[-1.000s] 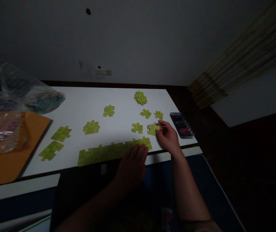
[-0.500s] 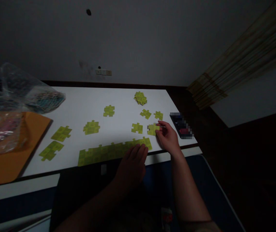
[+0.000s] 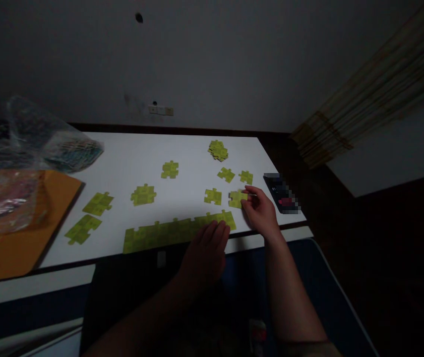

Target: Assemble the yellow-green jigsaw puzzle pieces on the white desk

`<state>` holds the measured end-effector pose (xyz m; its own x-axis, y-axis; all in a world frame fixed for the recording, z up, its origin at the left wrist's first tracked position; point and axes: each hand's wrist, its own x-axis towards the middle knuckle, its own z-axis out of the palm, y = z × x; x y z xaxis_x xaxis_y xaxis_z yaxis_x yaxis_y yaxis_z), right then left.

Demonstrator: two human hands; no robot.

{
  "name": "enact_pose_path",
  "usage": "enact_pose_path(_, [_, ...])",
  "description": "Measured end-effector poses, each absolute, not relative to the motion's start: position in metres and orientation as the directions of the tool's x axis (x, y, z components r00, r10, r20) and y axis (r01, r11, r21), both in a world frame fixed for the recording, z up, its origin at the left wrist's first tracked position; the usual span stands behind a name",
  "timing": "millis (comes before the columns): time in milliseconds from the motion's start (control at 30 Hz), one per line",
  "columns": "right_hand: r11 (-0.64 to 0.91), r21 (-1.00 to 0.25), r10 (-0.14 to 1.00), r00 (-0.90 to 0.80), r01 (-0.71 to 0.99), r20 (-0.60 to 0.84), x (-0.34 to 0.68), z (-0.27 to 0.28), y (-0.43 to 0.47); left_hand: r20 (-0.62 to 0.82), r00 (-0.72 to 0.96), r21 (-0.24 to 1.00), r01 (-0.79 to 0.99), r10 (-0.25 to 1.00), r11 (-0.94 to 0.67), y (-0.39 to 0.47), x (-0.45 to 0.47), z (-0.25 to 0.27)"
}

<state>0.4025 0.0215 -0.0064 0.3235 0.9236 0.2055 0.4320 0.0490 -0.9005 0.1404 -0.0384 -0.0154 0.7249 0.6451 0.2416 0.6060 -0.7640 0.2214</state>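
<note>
Between the thumb and fingers of my right hand is the edge of a yellow-green jigsaw puzzle piece, just over the table's right part. My left hand lies with its fingers stretched out across the right part of a joined strip of puzzle pieces along the near table edge. A single piece lies left of the held one. Two others, a tilted piece and a small piece, lie farther back. Behind them sits a pile of pieces.
On the white table more pieces lie to the left, among them a joined pair. An orange envelope and clear plastic bags cover the left end. A dark, pixelated object lies at the right edge.
The view has shifted slightly, so everything sits a little farther right. Both hands keep nearly the same place over the table, the right still on its piece.
</note>
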Motion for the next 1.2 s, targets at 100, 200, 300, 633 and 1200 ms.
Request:
enact_pose_path(100, [0.046, -0.907, 0.926, 0.323, 0.419, 0.197, 0.405, -0.009, 0.022, 0.236, 0.736, 0.188, 0.606, 0.635, -0.773, -0.039, 0.139, -0.010])
enact_pose_path(200, [0.045, -0.897, 0.925, 0.321, 0.440, 0.204, 0.407, -0.011, 0.022, 0.237, 0.737, 0.174, 0.609, 0.633, -0.774, -0.039, 0.139, -0.008])
enact_pose_path(300, [0.049, -0.891, 0.920, 0.327, 0.451, 0.216, 0.407, -0.011, 0.023, 0.235, 0.734, 0.181, 0.611, 0.637, -0.771, -0.038, 0.140, -0.009])
enact_pose_path(633, [0.067, -0.892, 0.922, 0.313, 0.447, 0.227, 0.407, -0.010, 0.023, 0.247, 0.728, 0.188, 0.611, 0.639, -0.769, -0.037, 0.141, -0.012])
enact_pose_path(1200, [0.037, -0.991, 0.969, 0.236, 0.128, 0.066, 0.419, 0.008, 0.047, 0.239, 0.748, 0.127, 0.608, 0.619, -0.783, -0.036, 0.139, -0.016])
